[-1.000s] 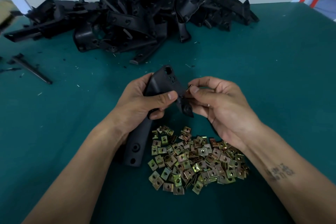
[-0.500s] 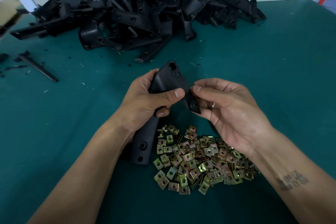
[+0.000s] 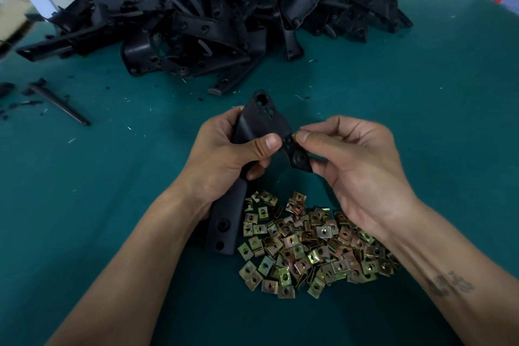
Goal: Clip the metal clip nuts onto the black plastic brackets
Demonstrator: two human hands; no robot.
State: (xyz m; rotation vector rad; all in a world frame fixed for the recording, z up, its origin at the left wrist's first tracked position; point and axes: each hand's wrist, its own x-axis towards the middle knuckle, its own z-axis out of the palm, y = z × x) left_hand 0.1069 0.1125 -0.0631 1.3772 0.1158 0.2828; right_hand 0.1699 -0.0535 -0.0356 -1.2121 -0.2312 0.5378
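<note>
My left hand (image 3: 224, 154) grips a long black plastic bracket (image 3: 261, 121) around its middle, its lower end (image 3: 223, 229) hanging down past my wrist. My right hand (image 3: 351, 160) pinches the bracket's small side tab (image 3: 299, 159) between thumb and fingers; a clip nut at the fingertips is mostly hidden, only a thin glint shows. A loose heap of brass-coloured metal clip nuts (image 3: 311, 244) lies on the table just below both hands.
A large pile of black plastic brackets (image 3: 213, 22) fills the back of the green table (image 3: 421, 107). A thin black strip (image 3: 59, 104) and plastic crumbs lie at the far left. A white wall stands behind the pile.
The bracket has tipped a little more upright in my left hand. My right thumb and fingers have shifted along the side tab. The view has drifted slightly.
</note>
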